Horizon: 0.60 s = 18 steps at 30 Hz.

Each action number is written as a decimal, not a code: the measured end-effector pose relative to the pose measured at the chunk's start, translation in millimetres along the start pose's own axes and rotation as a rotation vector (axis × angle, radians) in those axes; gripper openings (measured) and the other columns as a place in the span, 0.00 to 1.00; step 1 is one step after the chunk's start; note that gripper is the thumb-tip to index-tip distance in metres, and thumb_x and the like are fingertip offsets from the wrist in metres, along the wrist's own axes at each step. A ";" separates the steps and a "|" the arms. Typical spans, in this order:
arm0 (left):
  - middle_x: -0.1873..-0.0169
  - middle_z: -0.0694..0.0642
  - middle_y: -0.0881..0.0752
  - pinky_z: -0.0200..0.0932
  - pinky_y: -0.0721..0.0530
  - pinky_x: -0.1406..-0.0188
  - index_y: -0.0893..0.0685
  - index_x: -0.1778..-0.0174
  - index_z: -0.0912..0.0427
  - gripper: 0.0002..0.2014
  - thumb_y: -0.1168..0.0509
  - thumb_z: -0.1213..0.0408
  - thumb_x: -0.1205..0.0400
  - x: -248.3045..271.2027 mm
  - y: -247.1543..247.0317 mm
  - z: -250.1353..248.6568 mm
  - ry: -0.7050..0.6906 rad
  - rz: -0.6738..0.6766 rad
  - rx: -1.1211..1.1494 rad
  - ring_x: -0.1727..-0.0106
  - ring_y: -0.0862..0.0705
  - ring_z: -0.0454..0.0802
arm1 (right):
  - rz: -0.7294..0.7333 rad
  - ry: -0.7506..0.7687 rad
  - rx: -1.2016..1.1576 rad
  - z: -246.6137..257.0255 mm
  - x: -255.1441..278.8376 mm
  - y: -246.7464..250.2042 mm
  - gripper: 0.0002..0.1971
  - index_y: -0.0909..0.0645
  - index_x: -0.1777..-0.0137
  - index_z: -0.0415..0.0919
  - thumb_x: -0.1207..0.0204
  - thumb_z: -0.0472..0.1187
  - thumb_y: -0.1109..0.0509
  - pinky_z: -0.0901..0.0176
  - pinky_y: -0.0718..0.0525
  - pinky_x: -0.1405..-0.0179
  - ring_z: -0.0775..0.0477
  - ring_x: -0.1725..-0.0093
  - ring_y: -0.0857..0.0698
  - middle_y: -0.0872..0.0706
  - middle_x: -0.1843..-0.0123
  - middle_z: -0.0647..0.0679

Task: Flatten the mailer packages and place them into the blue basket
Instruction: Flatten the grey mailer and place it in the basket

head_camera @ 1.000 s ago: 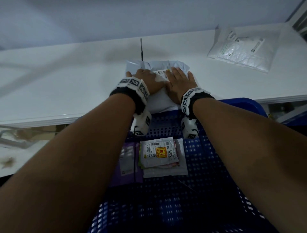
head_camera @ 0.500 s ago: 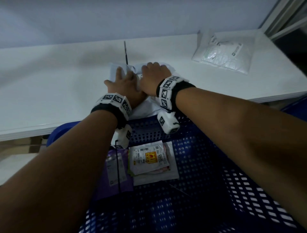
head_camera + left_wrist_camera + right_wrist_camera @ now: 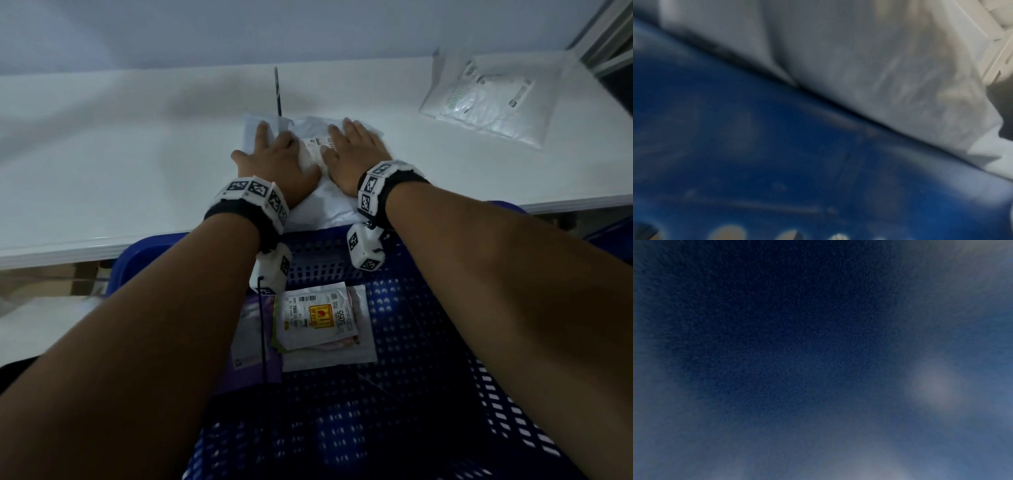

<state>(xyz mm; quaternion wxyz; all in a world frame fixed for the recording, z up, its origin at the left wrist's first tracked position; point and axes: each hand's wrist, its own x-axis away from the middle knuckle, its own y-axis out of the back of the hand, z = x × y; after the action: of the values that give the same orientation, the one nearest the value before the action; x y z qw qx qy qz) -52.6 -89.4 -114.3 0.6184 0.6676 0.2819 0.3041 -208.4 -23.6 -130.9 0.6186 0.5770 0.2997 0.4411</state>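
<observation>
A crumpled white mailer (image 3: 320, 205) with a printed label lies on the white table (image 3: 102, 154) at its near edge. My left hand (image 3: 274, 154) presses flat on its left part, fingers straight. On the mailer's right part my right hand (image 3: 356, 150) lies flat as well. Below the table edge stands the blue basket (image 3: 428, 342), holding a labelled white mailer (image 3: 315, 318) and a purple one (image 3: 250, 342). The left wrist view shows blurred white mailer (image 3: 879, 73) above the basket's blue rim (image 3: 777, 154). The right wrist view is dark and blurred.
Another white bubble mailer (image 3: 486, 99) lies at the table's far right. A thin dark rod (image 3: 277, 92) stands or lies just behind the pressed mailer. A wall runs behind the table.
Both hands have spread apart on the mailer, from side by side and overlapping to left and right of the label. The head view has shifted.
</observation>
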 end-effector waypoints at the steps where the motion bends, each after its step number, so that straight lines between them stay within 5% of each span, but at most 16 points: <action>1: 0.17 0.43 0.38 0.76 0.35 0.33 0.36 0.17 0.53 0.42 0.56 0.30 0.23 0.1 0.6 0.1 0.001 0.005 -0.001 0.13 0.53 0.57 | -0.008 -0.046 0.001 -6.9 4.1 -0.7 0.33 0.56 0.11 0.49 0.13 0.60 0.61 0.44 0.60 0.14 0.46 0.11 0.59 0.59 0.10 0.46; 6: 0.16 0.42 0.41 0.77 0.37 0.31 0.39 0.16 0.52 0.45 0.54 0.29 0.25 4.7 4.4 1.5 0.012 0.022 0.026 0.13 0.55 0.56 | 0.048 -0.157 0.134 -33.2 18.9 17.6 0.34 0.58 0.11 0.44 0.13 0.59 0.62 0.40 0.60 0.14 0.43 0.11 0.58 0.58 0.10 0.43; 9: 0.15 0.41 0.45 0.77 0.43 0.28 0.43 0.14 0.50 0.40 0.53 0.33 0.20 0.0 12.5 2.8 0.040 0.092 0.128 0.12 0.58 0.54 | -0.029 -0.095 0.145 -12.1 32.1 35.2 0.34 0.55 0.12 0.38 0.12 0.56 0.60 0.42 0.57 0.13 0.43 0.11 0.55 0.55 0.10 0.41; 12: 0.13 0.42 0.50 0.78 0.49 0.22 0.46 0.13 0.48 0.31 0.49 0.52 0.14 -8.8 20.2 10.8 0.081 0.111 0.222 0.12 0.60 0.53 | -0.149 0.119 0.060 36.4 50.3 37.0 0.30 0.42 0.15 0.35 0.12 0.52 0.53 0.44 0.45 0.15 0.40 0.14 0.42 0.40 0.13 0.37; 15: 0.12 0.50 0.48 0.72 0.56 0.17 0.37 0.15 0.49 0.26 0.49 0.56 0.12 -3.9 24.2 18.4 0.078 -0.072 0.265 0.12 0.57 0.54 | -0.096 0.195 -0.002 77.9 60.5 9.7 0.25 0.30 0.22 0.35 0.15 0.49 0.45 0.44 0.30 0.25 0.36 0.23 0.28 0.26 0.22 0.37; 18: 0.15 0.51 0.37 0.72 0.55 0.17 0.27 0.20 0.53 0.23 0.53 0.55 0.10 13.9 24.9 17.6 -0.064 -0.163 0.214 0.13 0.47 0.50 | 0.034 0.175 -0.067 91.9 64.9 -15.6 0.39 0.50 0.12 0.42 0.16 0.61 0.45 0.38 0.47 0.15 0.40 0.13 0.47 0.46 0.12 0.42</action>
<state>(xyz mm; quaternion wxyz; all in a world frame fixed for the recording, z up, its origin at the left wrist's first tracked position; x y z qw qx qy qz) -30.2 -92.4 -89.6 0.5751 0.7139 0.3460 0.1997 -96.4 -6.2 -123.0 0.6014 0.5203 0.3279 0.5100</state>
